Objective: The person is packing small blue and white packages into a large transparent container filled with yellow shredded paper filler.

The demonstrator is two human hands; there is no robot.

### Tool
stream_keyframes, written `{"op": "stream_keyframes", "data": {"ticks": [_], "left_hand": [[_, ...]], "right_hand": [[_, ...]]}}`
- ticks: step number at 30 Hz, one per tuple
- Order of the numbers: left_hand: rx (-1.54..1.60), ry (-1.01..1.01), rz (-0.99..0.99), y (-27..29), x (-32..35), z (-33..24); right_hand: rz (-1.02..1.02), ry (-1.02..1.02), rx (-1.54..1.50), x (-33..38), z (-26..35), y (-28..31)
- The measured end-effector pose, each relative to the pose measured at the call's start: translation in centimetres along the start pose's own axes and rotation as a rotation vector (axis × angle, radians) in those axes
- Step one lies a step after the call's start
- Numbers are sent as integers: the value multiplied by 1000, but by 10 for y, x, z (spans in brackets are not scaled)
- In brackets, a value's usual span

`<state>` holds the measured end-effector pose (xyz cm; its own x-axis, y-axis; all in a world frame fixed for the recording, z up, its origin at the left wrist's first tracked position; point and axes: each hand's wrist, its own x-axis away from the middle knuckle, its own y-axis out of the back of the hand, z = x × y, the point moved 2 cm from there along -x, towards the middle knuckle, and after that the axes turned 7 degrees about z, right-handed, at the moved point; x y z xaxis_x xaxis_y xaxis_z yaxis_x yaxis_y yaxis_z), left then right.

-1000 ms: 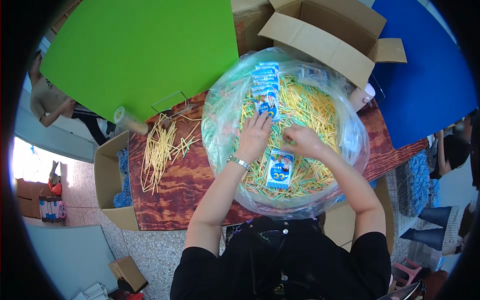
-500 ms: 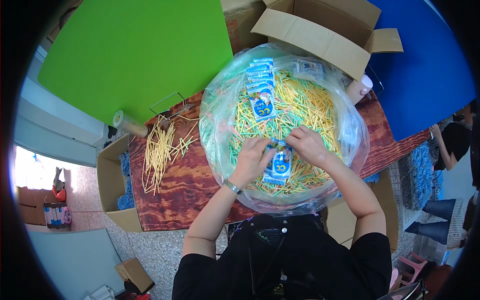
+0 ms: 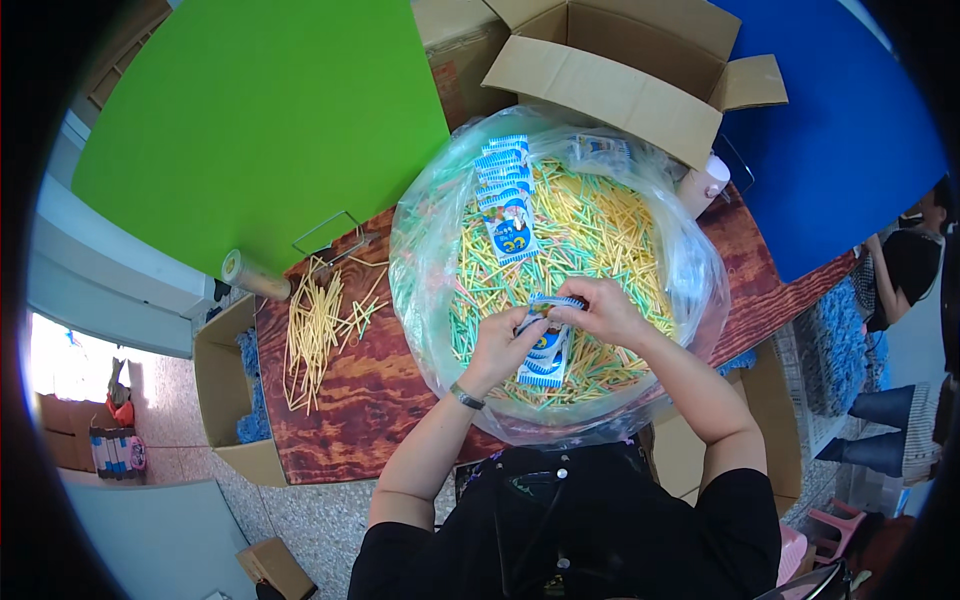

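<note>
Seeing a wooden table [image 3: 350, 425] with a red-brown top, streaked darkly along the grain, and spanning the middle of the view from left to right. Finding across its centre a wide, open, clear plastic bag [image 3: 425, 300], brimming with yellow, green and pink sticks [image 3: 590, 230], and covering much of the wood out toward the near edge. Noticing to the left, apart from the bag, a loose yellow heap [image 3: 315, 335] of thin sticks lying straight on the grain, splaying toward the bag. Spotting a pale pink container [image 3: 703, 188] just beyond the bag's right side, with its foot hidden.
</note>
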<state>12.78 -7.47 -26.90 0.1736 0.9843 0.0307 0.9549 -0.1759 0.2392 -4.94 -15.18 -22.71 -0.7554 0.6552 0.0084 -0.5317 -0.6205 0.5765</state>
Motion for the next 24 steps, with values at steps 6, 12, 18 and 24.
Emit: {"op": "stream_keyframes", "data": {"ticks": [6,12,18,24], "left_hand": [[-107,-37,-88,1,-3,-15],[-139,-12,-159,12,-16,-12],[-139,-5,-193,25,-14,-4],[86,26,-257,20,-16,1]], "right_hand": [[-48,181,156,-7,5,11],[89,214,61,-31,-1,30],[346,108,-467,-76,-24,46],[-151,-339,695,-150,-111,83]]}}
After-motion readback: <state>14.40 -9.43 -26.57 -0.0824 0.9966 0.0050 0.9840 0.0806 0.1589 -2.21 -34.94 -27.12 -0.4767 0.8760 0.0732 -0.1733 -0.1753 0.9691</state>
